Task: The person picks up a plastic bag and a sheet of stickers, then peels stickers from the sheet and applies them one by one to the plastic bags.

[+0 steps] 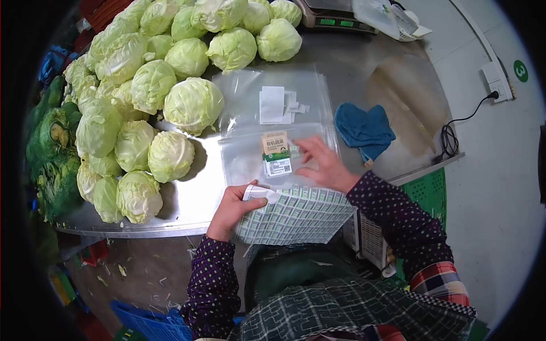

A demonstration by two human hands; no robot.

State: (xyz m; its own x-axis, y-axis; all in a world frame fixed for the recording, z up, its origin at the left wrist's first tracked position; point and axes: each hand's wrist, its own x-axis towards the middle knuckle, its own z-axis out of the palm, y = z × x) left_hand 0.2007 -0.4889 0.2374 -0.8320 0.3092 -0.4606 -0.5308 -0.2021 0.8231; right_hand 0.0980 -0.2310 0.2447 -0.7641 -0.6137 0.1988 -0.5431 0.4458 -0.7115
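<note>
A stainless steel table fills the view, with a pale floor to its right. A heap of green cabbages covers the table's left side and far end. A digital scale stands at the far edge. A blue cloth lies crumpled on the right side of the table.

In the middle lies a stack of clear plastic bags. A few white backing papers rest on the farther bags. The nearest bag carries a label with an orange and green top and a code printed below.

The person's right hand lies flat on that bag just right of the label. Its fingers are spread and unclenched, with the fingertips touching the plastic. The left hand is curled tight around the upper left corner of a sticker sheet, where the paper is rolled back. This sheet, printed with rows of small green stickers, hangs over the near edge of the table, just below the labelled bag.

A green crate sits under the table's right end, and a blue crate on the floor near the person's left sleeve. A black cable runs to a white socket.
</note>
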